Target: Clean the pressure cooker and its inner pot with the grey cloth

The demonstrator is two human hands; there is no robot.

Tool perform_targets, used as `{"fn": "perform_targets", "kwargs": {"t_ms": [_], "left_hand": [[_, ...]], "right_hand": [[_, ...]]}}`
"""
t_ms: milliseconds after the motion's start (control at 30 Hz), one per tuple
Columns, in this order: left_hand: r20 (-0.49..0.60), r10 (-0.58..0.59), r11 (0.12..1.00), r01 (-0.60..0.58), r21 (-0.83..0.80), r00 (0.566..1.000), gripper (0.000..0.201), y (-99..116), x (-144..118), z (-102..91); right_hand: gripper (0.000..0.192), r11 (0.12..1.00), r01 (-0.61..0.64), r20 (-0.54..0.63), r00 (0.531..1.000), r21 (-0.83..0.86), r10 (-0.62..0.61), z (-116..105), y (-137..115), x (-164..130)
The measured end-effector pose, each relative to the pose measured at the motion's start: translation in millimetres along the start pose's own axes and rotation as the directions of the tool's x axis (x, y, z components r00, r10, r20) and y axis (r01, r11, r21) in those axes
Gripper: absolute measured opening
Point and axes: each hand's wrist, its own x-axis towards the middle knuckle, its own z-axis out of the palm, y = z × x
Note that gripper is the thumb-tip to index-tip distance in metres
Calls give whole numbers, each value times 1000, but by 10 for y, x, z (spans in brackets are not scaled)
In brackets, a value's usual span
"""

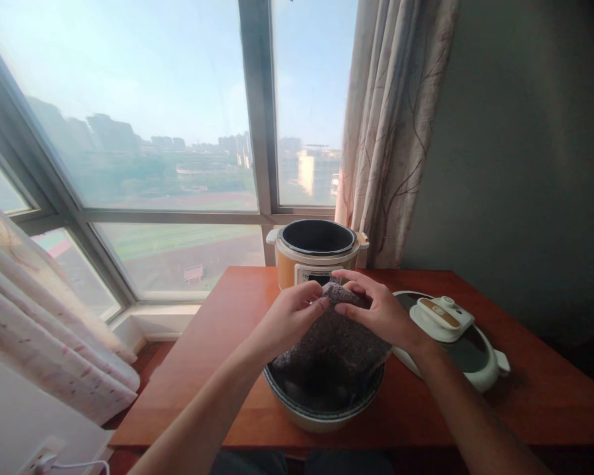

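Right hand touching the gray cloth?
Touching. The head view shows the right hand with its thumb lying on the near face of the gray cloth.

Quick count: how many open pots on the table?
2: the tan-sided cooker at the far end of the table, and the nearer pot, partly hidden by the dark grey cloth.

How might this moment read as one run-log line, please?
left hand: holds dark cloth; right hand: holds dark cloth; pot: beneath dark cloth; cooker: open, beyond hands; lid: on table, right
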Motion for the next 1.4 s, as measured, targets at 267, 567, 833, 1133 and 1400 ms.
{"fn": "perform_targets", "kwargs": {"t_ms": [267,567,833,1133,1400], "left_hand": [[-40,-223,849,174,-499,974,30,91,-41,-45],[-171,-239,708,51,-704,956,27,277,-79,-120],[-232,-226,673,-21,-739,946,28,243,-66,-66],[-218,-273,689,32,-724,937,30,54,-210,-161],[-278,-226,884,76,-461,934,34,-146,-361,-195]], "right_hand": [[49,988,-129,-47,990,83,133,-88,279,-223],[61,915,-347,-215,896,205,388,-115,299,-465],[47,658,-263,3,930,705,367,68,141,-373],[35,666,-168,-81,942,727,325,82,31,-164],[37,887,-127,-255,931,445,261,3,-7,-256]]}}
